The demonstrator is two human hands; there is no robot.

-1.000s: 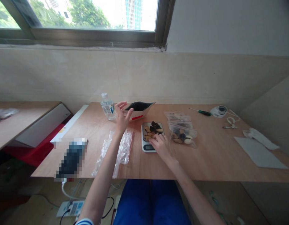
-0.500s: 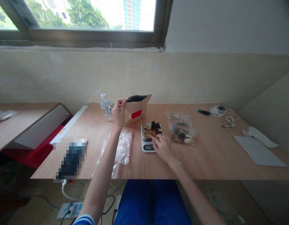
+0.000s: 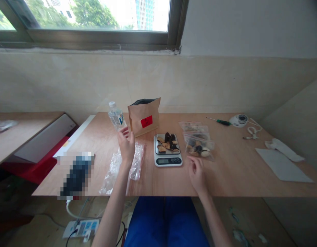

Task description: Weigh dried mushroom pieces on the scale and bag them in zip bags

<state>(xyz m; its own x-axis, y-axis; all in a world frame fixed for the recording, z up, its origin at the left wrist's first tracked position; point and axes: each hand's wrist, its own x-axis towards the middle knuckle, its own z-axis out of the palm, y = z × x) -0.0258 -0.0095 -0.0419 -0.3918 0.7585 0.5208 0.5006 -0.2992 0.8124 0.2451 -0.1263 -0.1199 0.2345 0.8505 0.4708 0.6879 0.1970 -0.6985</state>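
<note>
Smooth pale wood-grain surface (image 3: 238,171); on it, landmark is the flat square scale (image 3: 168,155), steel top heaped with dark and tan dried pieces. Behind and left of the scale a matte brown paper pouch (image 3: 144,116) with a red label stands upright, mouth open; left of the scale lie crinkled clear plastic bags (image 3: 137,161). Left hand (image 3: 126,144) hovers over those bags, open, holding nothing; right hand (image 3: 196,173), in front and right of the scale, loosely open, empty.
</note>
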